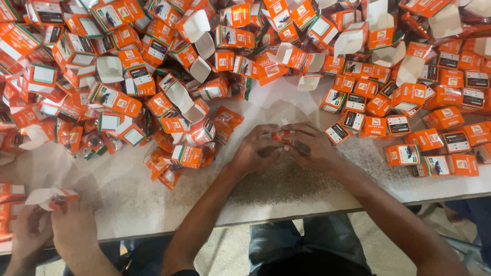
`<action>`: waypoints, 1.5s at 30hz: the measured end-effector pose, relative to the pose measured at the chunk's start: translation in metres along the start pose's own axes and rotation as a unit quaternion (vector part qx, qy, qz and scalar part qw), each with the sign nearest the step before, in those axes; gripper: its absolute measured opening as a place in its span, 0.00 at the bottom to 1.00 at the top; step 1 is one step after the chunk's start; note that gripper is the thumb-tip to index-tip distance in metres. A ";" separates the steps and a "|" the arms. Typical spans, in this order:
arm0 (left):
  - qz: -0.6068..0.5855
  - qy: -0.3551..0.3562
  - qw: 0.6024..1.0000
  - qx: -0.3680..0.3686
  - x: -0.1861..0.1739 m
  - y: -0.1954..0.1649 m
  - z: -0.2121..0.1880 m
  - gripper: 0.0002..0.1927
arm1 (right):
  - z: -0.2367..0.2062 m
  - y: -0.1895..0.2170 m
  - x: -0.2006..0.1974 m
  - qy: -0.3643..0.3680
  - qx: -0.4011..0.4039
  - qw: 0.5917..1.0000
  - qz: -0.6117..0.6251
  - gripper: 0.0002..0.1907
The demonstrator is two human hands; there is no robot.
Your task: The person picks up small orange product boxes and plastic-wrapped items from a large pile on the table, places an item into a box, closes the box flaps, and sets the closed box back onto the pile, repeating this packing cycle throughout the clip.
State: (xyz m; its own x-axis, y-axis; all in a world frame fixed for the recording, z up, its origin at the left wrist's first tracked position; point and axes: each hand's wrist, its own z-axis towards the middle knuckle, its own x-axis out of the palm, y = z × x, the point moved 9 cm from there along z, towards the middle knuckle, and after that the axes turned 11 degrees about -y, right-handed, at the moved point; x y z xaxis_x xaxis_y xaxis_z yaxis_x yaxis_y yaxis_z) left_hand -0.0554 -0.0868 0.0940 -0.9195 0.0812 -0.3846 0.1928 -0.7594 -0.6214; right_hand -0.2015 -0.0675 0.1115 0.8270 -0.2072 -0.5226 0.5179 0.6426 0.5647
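Near the table's (286,197) front edge, the left hand (255,151) and right hand (312,148) curl shut together on one small orange carton (280,135). Closed cartons (434,153) line up toward the right edge; farther back, a heap of open cartons (179,61) and orange pouches (169,168) seemingly awaits. At the left corner, a co-worker's hands (51,225) hold another carton
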 end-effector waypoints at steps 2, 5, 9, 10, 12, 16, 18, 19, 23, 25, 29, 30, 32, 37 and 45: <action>0.000 -0.012 1.000 -0.022 0.000 0.006 0.000 0.18 | -0.001 -0.005 0.000 -0.008 0.012 1.000 0.004 0.18; 0.017 -0.033 0.998 -0.043 0.003 0.012 -0.001 0.18 | -0.006 -0.009 0.002 -0.007 0.013 1.000 -0.006 0.17; 0.037 -0.050 0.998 -0.005 0.005 0.005 -0.003 0.12 | -0.007 -0.010 0.000 -0.046 0.015 0.999 -0.011 0.11; 0.037 -0.055 0.998 -0.010 0.004 0.005 -0.004 0.11 | -0.008 -0.010 -0.001 -0.047 0.012 0.999 -0.006 0.11; 0.035 -0.043 0.998 -0.011 0.005 0.004 -0.004 0.12 | -0.008 -0.008 -0.002 -0.048 0.007 0.999 0.005 0.11; 0.034 -0.009 0.999 0.019 0.006 -0.003 -0.004 0.13 | -0.011 -0.005 -0.004 -0.020 -0.006 1.000 -0.003 0.13; 0.033 0.012 0.999 0.008 0.008 -0.003 -0.004 0.13 | -0.011 -0.001 -0.005 -0.017 -0.019 1.000 -0.012 0.14; 0.033 0.023 0.999 0.004 0.009 -0.003 -0.004 0.14 | -0.011 -0.001 -0.005 -0.014 -0.018 1.000 -0.014 0.14; 0.058 0.028 0.997 0.033 0.007 -0.012 -0.004 0.12 | -0.010 0.003 -0.005 0.014 -0.025 0.999 -0.014 0.17; 0.094 0.023 0.994 0.053 0.007 -0.016 -0.007 0.12 | -0.012 0.005 -0.003 0.028 -0.036 0.999 -0.018 0.18; 0.128 0.058 0.990 0.027 0.015 -0.010 -0.009 0.20 | -0.024 0.002 0.002 0.023 -0.049 0.996 -0.077 0.17; 0.129 0.064 0.989 0.030 0.015 -0.008 -0.008 0.24 | -0.028 0.000 0.003 0.018 -0.047 0.994 -0.098 0.17; 0.192 0.033 0.980 0.039 0.003 -0.002 -0.005 0.29 | -0.034 -0.016 -0.002 -0.002 0.014 0.983 -0.182 0.17; 0.471 -0.046 0.877 -0.086 -0.055 0.051 -0.006 0.33 | -0.042 -0.017 -0.045 -0.129 0.019 0.901 -0.414 0.21; 0.394 0.043 0.894 -0.212 -0.046 0.065 -0.028 0.19 | -0.033 0.033 0.030 0.007 -0.079 0.991 -0.109 0.34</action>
State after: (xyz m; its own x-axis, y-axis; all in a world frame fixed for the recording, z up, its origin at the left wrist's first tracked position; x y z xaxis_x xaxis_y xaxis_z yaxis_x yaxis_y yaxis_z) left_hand 0.0095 -0.1219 0.0520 -0.4158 -0.3075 -0.8559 0.8973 -0.2923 -0.3308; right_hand -0.1670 -0.0283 0.0929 0.6960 -0.3432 -0.6307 0.6415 0.6919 0.3313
